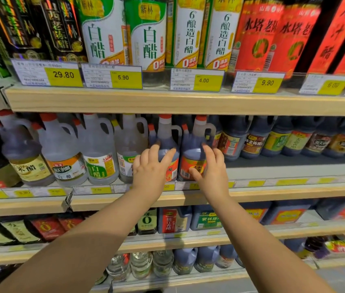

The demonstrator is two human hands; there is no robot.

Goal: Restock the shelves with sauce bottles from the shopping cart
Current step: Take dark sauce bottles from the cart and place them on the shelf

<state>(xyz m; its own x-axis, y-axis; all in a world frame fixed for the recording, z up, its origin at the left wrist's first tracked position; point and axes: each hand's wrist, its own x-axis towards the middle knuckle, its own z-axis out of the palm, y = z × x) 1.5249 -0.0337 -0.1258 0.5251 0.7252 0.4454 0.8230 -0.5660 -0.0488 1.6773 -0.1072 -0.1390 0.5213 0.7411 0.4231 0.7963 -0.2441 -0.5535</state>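
Two dark plastic vinegar jugs with red caps and orange labels, one [166, 149] just left of the other [194, 153], stood at the front of the wooden middle shelf [273, 192]. My left hand [149, 169] lay spread on the left jug, my right hand [210, 168] on the right; neither clenched. Clear white-vinegar jugs [97, 153] stood further left

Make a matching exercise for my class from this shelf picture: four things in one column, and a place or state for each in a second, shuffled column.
Things:
1. left hand
2. right hand
3. 29.80 price tag
4. clear bottles

Places or states:
A. top shelf edge, far left
B. bottom shelf
C. on the dark jug with the barcode facing out
D. on the dark jug beside the clear jugs

Pairs: 1-D, 2-C, 3-A, 4-B
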